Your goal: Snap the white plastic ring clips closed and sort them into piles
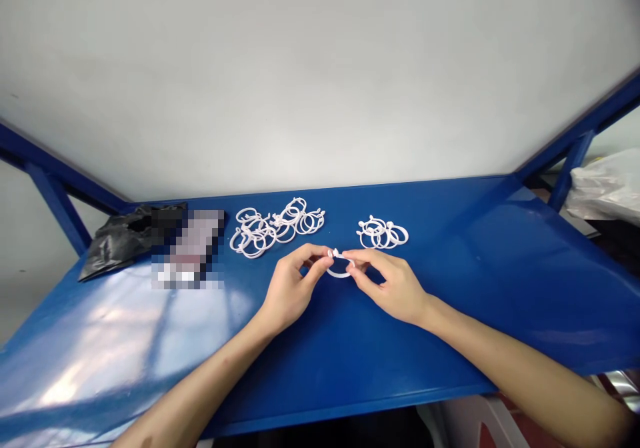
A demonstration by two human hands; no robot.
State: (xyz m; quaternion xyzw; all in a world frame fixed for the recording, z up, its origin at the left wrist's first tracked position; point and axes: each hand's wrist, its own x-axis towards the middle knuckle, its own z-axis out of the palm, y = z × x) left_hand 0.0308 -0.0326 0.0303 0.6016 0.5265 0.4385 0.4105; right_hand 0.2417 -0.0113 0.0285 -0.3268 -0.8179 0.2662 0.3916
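A white plastic curtain ring with small knobs at its top is held up between both hands, over the middle of the blue table. My left hand pinches its left side near the knobs, thumb against fingers. On the opposite side, my right hand grips the ring between thumb and index finger. Beyond my left hand lies a larger heap of similar white rings, tangled together. A smaller cluster of rings rests just past my right hand.
The blue table meets a pale wall at the back. At the left lie a black plastic bag and a pixelated flat object. Blue metal frame bars flank both sides. A translucent bag is at the far right.
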